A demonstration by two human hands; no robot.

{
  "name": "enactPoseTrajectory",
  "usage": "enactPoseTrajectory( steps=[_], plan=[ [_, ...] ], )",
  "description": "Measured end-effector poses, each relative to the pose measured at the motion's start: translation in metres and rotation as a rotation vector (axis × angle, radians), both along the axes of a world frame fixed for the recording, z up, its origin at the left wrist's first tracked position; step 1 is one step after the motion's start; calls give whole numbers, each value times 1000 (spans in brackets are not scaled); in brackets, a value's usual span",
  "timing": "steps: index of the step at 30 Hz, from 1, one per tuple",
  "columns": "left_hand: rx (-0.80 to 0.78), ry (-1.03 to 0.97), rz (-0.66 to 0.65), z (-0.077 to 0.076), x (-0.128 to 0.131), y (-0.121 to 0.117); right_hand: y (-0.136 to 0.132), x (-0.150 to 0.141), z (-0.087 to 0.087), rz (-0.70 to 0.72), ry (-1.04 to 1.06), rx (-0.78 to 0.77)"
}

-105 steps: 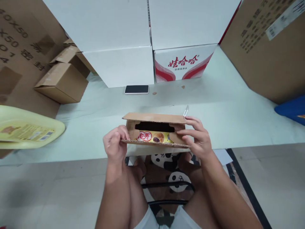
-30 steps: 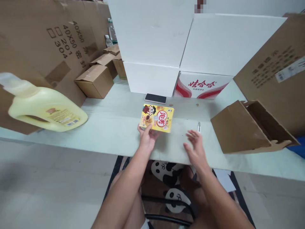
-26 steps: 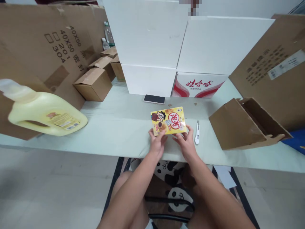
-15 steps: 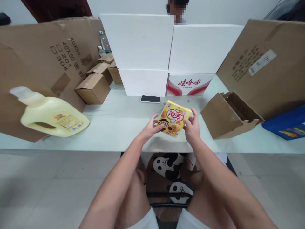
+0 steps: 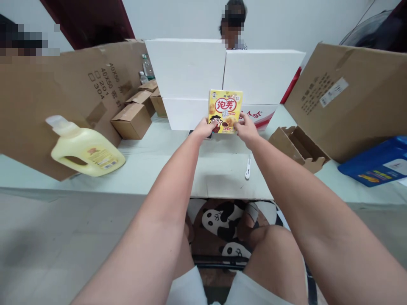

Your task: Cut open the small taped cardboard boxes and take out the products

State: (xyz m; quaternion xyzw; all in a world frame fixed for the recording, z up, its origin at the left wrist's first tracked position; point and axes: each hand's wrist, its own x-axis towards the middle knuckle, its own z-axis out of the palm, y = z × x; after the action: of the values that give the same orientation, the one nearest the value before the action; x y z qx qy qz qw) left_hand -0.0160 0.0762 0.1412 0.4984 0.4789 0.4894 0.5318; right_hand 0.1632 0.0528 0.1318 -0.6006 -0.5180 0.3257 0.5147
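Note:
Both hands hold up a yellow snack box [image 5: 225, 108], upright with its printed front towards me, above the table and before the white boxes. My left hand [image 5: 204, 128] grips its lower left corner, thumb on the front. My right hand [image 5: 247, 129] grips the lower right edge. Partly hidden behind the left hand and the snack box lies a phone [image 5: 209, 137]. A white utility knife [image 5: 247, 168] lies on the table below my right hand. To the right, an opened cardboard carton [image 5: 294, 146] is partly covered by my right forearm.
White boxes [image 5: 187, 70] stand stacked at the back, with a person [image 5: 234, 25] behind them. Left are a yellow detergent bottle [image 5: 92, 150] and small cartons [image 5: 133, 120]; large cardboard sheets flank both sides. A blue bottle [image 5: 375, 163] lies right. The table edge [image 5: 232, 195] is near my knees.
The snack box came out of the carton, which now stands at the right. Both hands took hold of it, turned it upright and moved it away from me, raised. The view tilted up.

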Motion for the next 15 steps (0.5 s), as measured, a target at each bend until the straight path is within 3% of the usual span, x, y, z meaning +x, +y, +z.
enactPoseTrajectory(
  steps=[5,9,12,15],
  plan=[
    [17,-38,-47,9,-5,-4,-6,-2,2,143,114,65],
    [0,-180,-97,2,-4,-23,-22,2,-5,146,242,60],
    [-105,-334,-90,-19,-4,-52,-50,30,3,98,309,107],
    [-206,-520,-115,-54,-6,-86,-93,94,27,-25,239,175]
  ],
)
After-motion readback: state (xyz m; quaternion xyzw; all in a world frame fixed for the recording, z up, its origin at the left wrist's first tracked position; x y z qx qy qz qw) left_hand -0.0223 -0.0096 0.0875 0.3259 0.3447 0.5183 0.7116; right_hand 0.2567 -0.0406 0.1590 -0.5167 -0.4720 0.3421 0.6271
